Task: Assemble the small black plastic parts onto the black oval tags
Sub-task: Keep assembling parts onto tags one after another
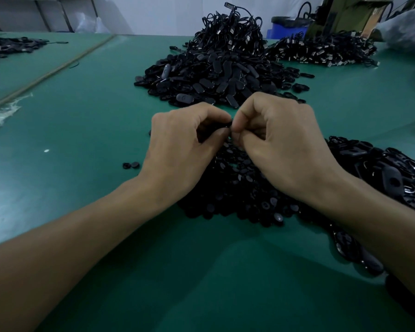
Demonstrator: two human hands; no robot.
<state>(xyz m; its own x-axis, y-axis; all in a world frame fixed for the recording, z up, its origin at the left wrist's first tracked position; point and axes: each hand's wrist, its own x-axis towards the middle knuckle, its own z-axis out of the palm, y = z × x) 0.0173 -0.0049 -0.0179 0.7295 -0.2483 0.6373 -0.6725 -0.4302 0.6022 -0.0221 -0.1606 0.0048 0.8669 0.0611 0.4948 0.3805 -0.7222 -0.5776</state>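
Note:
My left hand (187, 142) and my right hand (280, 144) meet fingertip to fingertip above the green table (82, 130). Between them they pinch a small black piece (229, 123), mostly hidden by the fingers; whether it is a tag or a small part I cannot tell. Under my hands lies a heap of small round black plastic parts (237, 188). A big pile of black oval tags (216, 75) sits just beyond my hands. Another heap of black tags (393, 173) lies at my right forearm.
Two stray small parts (131, 165) lie left of my left wrist. Tangled black cables (233, 27) top the far pile, and a pile of cabled connectors (321, 51) sits back right. A blue bin (288, 28) stands behind it. More black pieces (7, 47) lie far left.

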